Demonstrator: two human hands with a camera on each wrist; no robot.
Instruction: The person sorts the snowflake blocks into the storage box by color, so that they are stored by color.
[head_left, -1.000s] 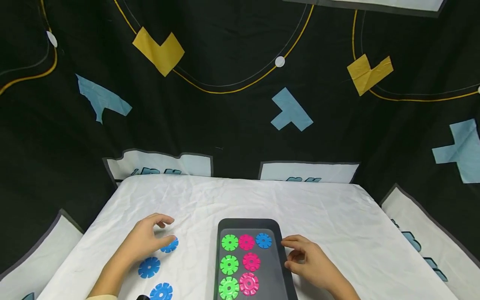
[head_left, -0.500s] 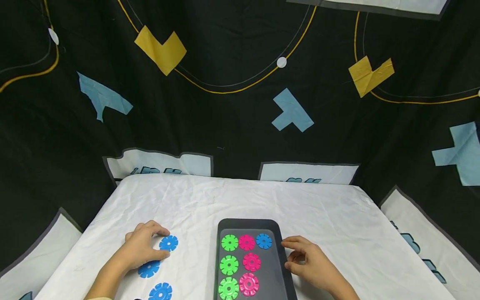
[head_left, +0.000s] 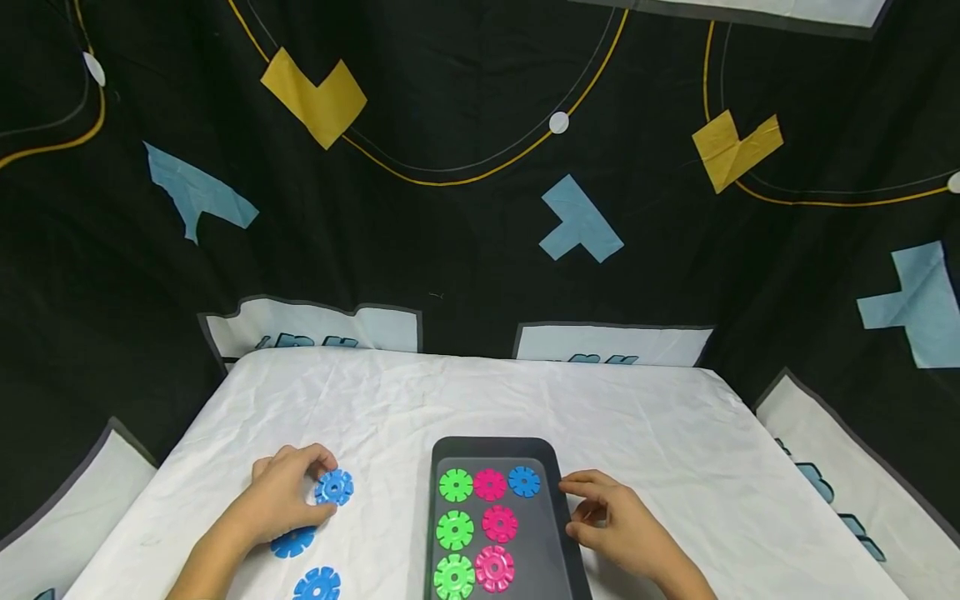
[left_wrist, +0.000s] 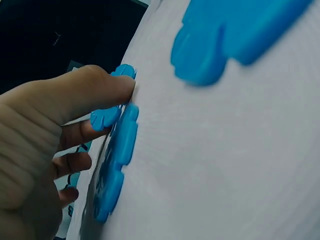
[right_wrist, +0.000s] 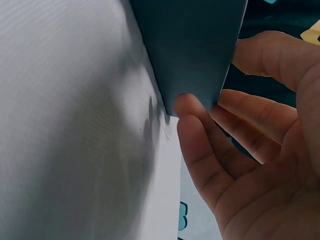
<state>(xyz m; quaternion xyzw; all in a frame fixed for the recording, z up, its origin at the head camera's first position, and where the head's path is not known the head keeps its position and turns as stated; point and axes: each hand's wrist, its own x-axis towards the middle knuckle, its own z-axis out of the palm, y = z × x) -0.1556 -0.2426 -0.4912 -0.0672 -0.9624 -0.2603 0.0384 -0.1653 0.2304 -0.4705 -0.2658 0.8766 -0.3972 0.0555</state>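
Observation:
My left hand (head_left: 273, 500) pinches a blue notched plastic disc (head_left: 335, 487) between thumb and fingertips, just above the white tabletop; the left wrist view shows the thumb across this disc (left_wrist: 102, 118). A second blue disc (head_left: 294, 543) lies partly under the hand, and a third (head_left: 318, 585) lies nearer the front. On the right, my right hand (head_left: 626, 527) holds the side edge of a dark grey tray (head_left: 551, 554). In the right wrist view its curled fingers (right_wrist: 197, 145) touch the tray's outer wall (right_wrist: 190, 50).
The tray bears green discs (head_left: 454, 530) in a left column, pink discs (head_left: 499, 523) beside them and one blue disc (head_left: 523, 481) at the top right. A white cloth (head_left: 637, 417) covers the table. A black curtain (head_left: 450, 250) with taped shapes hangs behind.
The left hand has come down around the farthest blue disc, first with thumb and fingers spread, and now pinches it, slightly tilted. The right hand has stayed at the tray's edge.

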